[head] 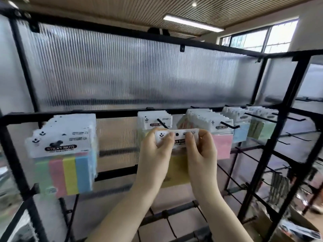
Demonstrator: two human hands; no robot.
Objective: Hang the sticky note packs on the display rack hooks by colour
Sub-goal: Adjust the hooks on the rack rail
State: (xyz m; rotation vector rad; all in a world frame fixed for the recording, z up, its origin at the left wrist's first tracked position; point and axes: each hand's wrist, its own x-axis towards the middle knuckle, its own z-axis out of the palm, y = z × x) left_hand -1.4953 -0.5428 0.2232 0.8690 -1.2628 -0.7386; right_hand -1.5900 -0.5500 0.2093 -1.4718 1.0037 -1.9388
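Black display rack [286,109]; left hand [155,151] and right hand [201,151] pinching yellow "STICKY NOTE" pack [176,165] header.

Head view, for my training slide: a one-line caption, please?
Both hands, left hand and right hand, hold a yellow sticky note pack up to a rack hook.

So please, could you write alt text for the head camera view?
Two hands, left hand and right hand, hold a yellow sticky note pack by its header before a hook on a black display rack. Multicolour, pink, blue and green packs hang alongside.
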